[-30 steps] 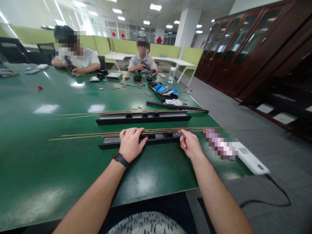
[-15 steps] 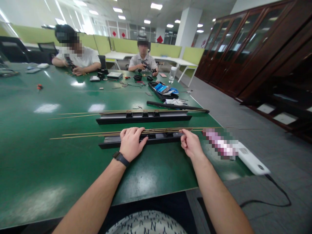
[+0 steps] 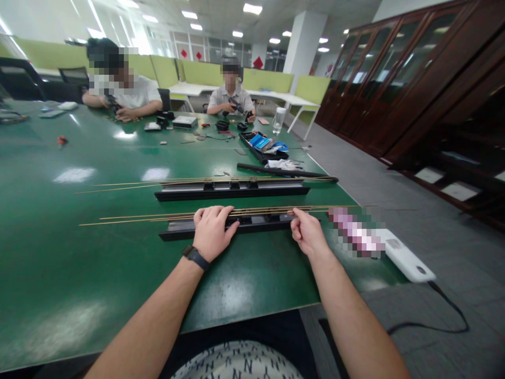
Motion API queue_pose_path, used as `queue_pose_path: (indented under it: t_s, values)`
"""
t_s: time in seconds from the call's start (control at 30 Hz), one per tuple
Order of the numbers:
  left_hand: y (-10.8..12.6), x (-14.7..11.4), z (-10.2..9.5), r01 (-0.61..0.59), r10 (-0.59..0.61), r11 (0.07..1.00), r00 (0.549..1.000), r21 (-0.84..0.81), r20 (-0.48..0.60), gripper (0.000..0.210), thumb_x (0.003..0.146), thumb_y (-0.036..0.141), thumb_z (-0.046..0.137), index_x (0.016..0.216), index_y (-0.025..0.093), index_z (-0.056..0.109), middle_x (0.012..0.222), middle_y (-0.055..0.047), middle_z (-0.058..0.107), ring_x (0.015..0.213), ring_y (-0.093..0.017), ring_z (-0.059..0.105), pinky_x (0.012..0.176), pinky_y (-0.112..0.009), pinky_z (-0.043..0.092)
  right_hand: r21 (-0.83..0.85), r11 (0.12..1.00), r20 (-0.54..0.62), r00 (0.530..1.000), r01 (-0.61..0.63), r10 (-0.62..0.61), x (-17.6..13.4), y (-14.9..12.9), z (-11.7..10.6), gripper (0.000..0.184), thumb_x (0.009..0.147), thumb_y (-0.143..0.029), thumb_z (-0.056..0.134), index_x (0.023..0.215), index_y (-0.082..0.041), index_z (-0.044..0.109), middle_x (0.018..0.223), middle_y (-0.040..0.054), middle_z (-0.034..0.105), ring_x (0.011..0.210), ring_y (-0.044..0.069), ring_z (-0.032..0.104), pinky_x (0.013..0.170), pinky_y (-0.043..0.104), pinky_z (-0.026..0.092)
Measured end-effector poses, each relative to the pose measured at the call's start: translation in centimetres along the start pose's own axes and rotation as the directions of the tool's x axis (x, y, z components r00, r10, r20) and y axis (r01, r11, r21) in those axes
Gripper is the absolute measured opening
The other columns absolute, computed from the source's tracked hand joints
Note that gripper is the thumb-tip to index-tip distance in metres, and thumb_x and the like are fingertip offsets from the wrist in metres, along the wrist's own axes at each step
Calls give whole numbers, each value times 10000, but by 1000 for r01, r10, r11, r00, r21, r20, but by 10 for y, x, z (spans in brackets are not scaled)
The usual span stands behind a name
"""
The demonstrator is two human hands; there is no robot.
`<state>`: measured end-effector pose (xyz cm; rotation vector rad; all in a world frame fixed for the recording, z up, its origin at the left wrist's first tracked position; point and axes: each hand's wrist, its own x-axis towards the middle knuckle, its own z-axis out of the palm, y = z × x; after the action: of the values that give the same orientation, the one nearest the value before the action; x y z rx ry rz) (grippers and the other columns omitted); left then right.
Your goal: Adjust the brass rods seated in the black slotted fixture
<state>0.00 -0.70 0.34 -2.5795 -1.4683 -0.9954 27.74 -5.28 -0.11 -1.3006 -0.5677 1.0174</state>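
A long black rail (image 3: pixel 258 227) with a grey inner face lies crosswise on the green table in front of me. Thin golden rods (image 3: pixel 134 217) run along its far side and stick out past both ends. My left hand (image 3: pixel 213 231) is wrapped over the rail left of its middle, fingers on the far side and thumb on the near side, partly covering the rods. Near the rail's right end, my right hand (image 3: pixel 306 232) is closed, with thumb and index finger pinched at the rods. How many rods it pinches, I cannot tell.
Behind lies a second black rail (image 3: pixel 232 192) with similar rods. Farther back are a black bar (image 3: pixel 284 173), white gloves (image 3: pixel 284 165) and a black tray (image 3: pixel 245 141). A white device (image 3: pixel 408 256) with a cable sits right. Two people handle dark objects across the table (image 3: pixel 118 295).
My view has shifted very slightly. Both hands keep their places on the rail and rods, with no other visible movement.
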Motion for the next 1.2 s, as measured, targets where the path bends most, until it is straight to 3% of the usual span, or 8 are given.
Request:
queue_pose_path:
  t_s: [0.1, 0.33, 0.57, 0.8, 1.07, 1.2]
  values:
    - [0, 0, 0, 1, -1, 1000, 1000, -3, 4, 343, 946, 420, 625, 1244, 256, 660, 1187, -91, 720, 1157, -291, 625, 1046, -501, 326, -1, 1000, 0, 1000, 10, -10, 0, 0, -1, 307, 794, -431, 764, 874, -151, 667, 452, -57, 542, 264, 51, 324, 264, 165, 182]
    - [0, 0, 1, 5, -5, 1000, 1000, 2, 2, 339, 955, 421, 610, 1251, 260, 651, 1189, -100, 721, 1160, -294, 620, 1048, -501, 318, -66, 998, 118, 993, 23, -15, -4, 2, 2, 393, 777, -495, 799, 886, -135, 686, 470, -43, 562, 271, 46, 337, 268, 161, 183]
    - [0, 0, 1, 7, -7, 1000, 1000, -6, 8, 343, 951, 423, 611, 1251, 264, 654, 1194, -99, 718, 1158, -294, 619, 1047, -494, 321, -3, 1000, 23, 1000, 0, 0, 1, 2, -1, 321, 827, -460, 745, 893, -157, 661, 456, -54, 546, 261, 55, 330, 269, 172, 177]
    - [0, 0, 0, 4, -4, 1000, 1000, 9, 13, 349, 950, 427, 615, 1253, 257, 654, 1188, -97, 719, 1152, -296, 618, 1036, -500, 318, -83, 996, 114, 993, 14, -4, -2, 3, 1, 378, 809, -495, 767, 892, -138, 678, 460, -44, 557, 269, 51, 333, 271, 167, 181]
    - [0, 0, 1, 6, -6, 1000, 1000, 14, 17, 338, 956, 429, 610, 1250, 265, 647, 1194, -99, 722, 1154, -294, 621, 1037, -496, 321, 5, 1000, 23, 1000, -10, 10, 0, 1, -1, 297, 830, -433, 740, 886, -151, 667, 457, -51, 551, 266, 53, 330, 271, 168, 175]
    - [0, 0, 1, 3, -3, 1000, 1000, 7, 7, 337, 955, 421, 611, 1248, 260, 649, 1189, -96, 720, 1156, -291, 622, 1045, -498, 318, -38, 999, 79, 997, 15, -12, -2, 1, 0, 334, 817, -462, 769, 894, -149, 678, 473, -48, 555, 278, 50, 337, 276, 163, 180]
